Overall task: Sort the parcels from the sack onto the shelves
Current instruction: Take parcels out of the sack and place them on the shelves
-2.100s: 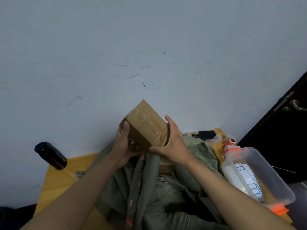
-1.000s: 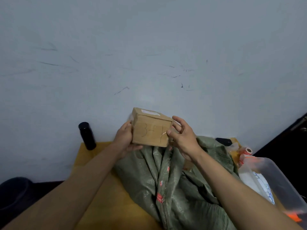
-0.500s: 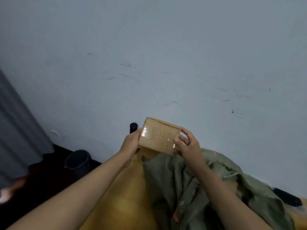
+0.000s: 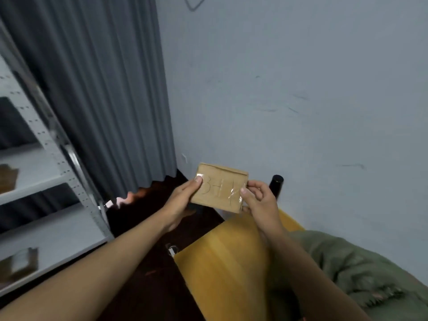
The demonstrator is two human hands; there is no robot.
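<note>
Cardboard parcel (image 4: 220, 187) hangs above the desk (image 4: 222, 262) edge, pinched between your left hand (image 4: 185, 195) and right hand (image 4: 259, 200); misreading its faint handwritten mark risks choosing the wrong shelf (image 4: 46, 239).

Single head cam, wide-angle, looking forward and down from the wearer's eye level. Close on both forearms; hands sit mid-frame. Faces a wall (image 4: 301, 89) corner: curtain (image 4: 104, 89) and shelves (image 4: 46, 239) left, table (image 4: 227, 262) lower right. No second view.

Grey curtain (image 4: 111, 93) left of wall; black bottle (image 4: 276, 185) on yellow table (image 4: 222, 269).
</note>
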